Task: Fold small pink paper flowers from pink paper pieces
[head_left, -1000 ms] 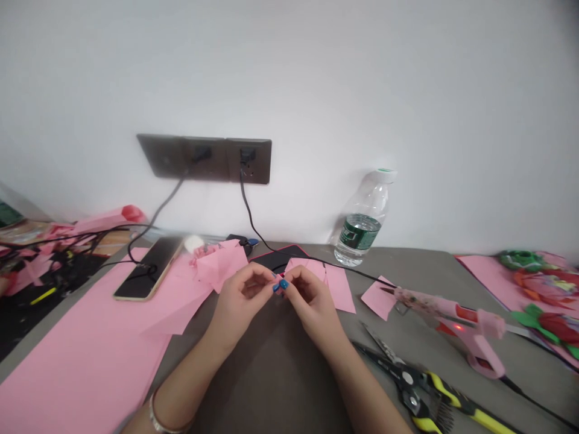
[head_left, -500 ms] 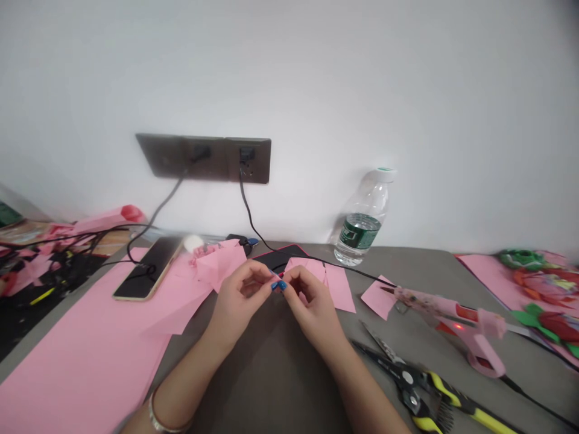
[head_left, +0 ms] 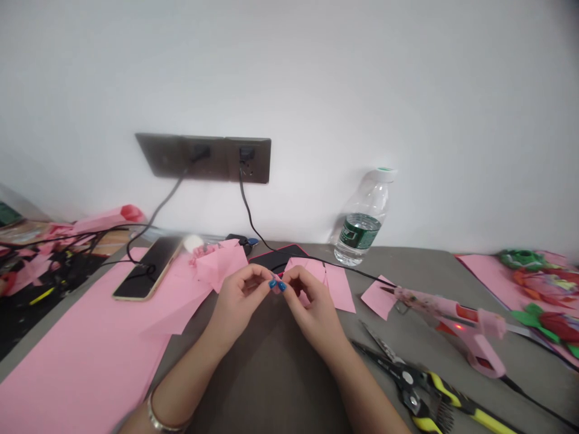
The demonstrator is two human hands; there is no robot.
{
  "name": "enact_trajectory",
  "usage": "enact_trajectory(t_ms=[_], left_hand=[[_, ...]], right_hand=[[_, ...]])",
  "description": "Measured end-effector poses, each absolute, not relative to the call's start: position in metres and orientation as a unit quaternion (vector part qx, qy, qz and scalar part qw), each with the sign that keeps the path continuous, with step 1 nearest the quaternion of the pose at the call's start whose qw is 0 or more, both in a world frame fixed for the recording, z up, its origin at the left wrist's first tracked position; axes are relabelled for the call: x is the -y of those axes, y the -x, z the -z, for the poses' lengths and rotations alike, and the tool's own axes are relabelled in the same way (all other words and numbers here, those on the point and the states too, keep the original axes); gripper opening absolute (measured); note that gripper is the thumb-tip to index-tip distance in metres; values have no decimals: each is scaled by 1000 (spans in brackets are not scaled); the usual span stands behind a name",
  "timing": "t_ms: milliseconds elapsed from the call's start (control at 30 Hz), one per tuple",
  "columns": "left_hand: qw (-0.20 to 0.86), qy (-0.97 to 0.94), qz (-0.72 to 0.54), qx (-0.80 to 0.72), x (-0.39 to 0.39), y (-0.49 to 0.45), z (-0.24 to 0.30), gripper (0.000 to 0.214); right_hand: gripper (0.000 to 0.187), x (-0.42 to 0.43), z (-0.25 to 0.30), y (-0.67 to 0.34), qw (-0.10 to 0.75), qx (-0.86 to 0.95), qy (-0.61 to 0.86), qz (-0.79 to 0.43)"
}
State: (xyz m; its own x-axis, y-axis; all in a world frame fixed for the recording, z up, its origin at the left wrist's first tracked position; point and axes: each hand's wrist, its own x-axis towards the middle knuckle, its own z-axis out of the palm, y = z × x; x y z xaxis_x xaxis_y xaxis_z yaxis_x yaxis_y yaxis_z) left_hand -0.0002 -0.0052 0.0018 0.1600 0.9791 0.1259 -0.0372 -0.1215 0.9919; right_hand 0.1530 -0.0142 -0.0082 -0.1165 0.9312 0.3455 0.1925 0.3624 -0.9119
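Observation:
Between my fingertips is a small piece of pink paper, mostly covered by the fingers. My left hand pinches it from the left side, thumb and forefinger together. From the other side my right hand pinches it too, and the two blue thumbnails nearly touch. Both hands are raised over the grey table. Pink paper squares lie behind my right hand, and crumpled pink paper pieces lie behind my left.
Pink sheets and a phone lie left. A water bottle leans by the wall. On the right are a pink glue gun with a lit red light, yellow-black scissors and paper flowers. Black cables cross the table.
My thumbs have shifted slightly apart and upright, and more of the pink paper shows between them. Both hands stay in about the same spot; nothing else has moved.

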Motion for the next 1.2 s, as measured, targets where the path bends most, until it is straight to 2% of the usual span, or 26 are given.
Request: enact_trajectory(t_ms=[500,1200], left_hand=[[519,-550,-510,-410,4,1,3,10],[576,-500,-483,-429,2,1,-2,14]], right_hand=[[13,15,8,-153,503,655,423,-372],[28,10,12,-153,477,593,408,-504]])
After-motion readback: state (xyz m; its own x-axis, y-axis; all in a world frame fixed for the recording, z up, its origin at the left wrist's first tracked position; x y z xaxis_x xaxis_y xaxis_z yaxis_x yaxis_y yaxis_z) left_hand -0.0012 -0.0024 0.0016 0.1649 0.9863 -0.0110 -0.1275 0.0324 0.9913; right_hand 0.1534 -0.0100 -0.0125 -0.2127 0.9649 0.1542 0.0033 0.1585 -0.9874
